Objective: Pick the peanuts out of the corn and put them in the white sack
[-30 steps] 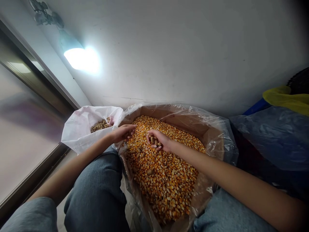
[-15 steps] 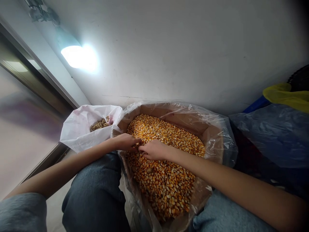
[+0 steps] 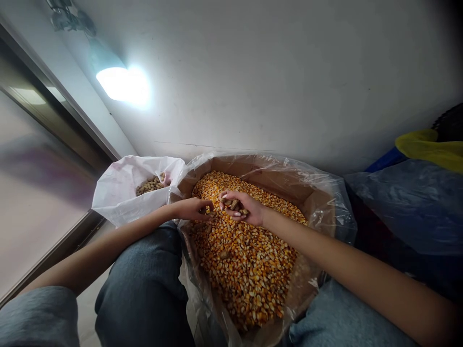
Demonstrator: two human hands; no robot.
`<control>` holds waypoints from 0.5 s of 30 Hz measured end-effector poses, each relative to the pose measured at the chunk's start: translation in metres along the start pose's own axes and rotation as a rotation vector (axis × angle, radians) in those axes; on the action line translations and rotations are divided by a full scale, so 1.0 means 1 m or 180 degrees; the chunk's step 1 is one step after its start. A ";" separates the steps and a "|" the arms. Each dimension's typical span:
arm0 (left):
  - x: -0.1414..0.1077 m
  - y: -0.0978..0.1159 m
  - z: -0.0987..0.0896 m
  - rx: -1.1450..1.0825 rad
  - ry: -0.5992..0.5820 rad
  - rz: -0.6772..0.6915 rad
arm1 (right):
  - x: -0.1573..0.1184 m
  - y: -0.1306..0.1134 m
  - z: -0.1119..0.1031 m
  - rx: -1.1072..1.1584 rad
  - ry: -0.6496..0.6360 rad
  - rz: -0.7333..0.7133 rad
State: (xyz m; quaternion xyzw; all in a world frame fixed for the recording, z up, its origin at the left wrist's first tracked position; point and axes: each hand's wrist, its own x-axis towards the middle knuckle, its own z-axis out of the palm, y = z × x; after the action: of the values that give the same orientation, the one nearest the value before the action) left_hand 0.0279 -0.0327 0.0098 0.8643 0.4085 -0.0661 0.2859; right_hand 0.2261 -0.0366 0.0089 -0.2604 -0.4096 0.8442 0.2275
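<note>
My right hand (image 3: 243, 207) is turned palm up above the corn kernels (image 3: 249, 265), its fingers curled around several unshelled peanuts (image 3: 234, 205). To its left, my left hand (image 3: 195, 209) hangs low over the corn with bent fingers. A brownish peanut (image 3: 211, 214) shows at those fingertips, partly hidden by them. Another peanut (image 3: 224, 254) lies on the corn below both hands. The orange and yellow kernels fill a large brown-walled sack (image 3: 275, 172) lined with clear plastic.
A white bag (image 3: 123, 193) holding more peanuts (image 3: 149, 185) stands against the sack's left side. A bright lamp (image 3: 115, 83) is fixed by the wall (image 3: 253, 77) behind. At right lie a clear plastic sheet (image 3: 408, 202) and a yellow cloth (image 3: 430, 147).
My right hand has lifted away to the right and turned palm up, showing the peanuts in it. My left hand stays nearly in place, and a gap has opened between the two.
</note>
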 end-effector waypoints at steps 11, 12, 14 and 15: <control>-0.071 -0.087 -0.060 -0.0260 0.1861 -0.1814 | 0.004 0.009 -0.001 0.0005 0.0373 0.0300; -0.082 -0.100 -0.065 -0.0024 0.2016 -0.1911 | 0.005 0.008 -0.001 -0.0117 0.0519 0.0327; -0.100 -0.118 -0.070 0.0423 0.2500 -0.1939 | 0.010 0.002 0.002 -0.0419 0.0880 0.0251; -0.107 -0.123 -0.071 0.0551 0.2796 -0.1916 | 0.016 -0.003 0.007 -0.0614 0.1050 0.0116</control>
State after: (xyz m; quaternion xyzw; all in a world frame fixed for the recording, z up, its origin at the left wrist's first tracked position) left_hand -0.1425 -0.0037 0.0521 0.6757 0.7123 0.1891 -0.0157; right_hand 0.2104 -0.0292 0.0111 -0.4232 -0.4410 0.7508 0.2503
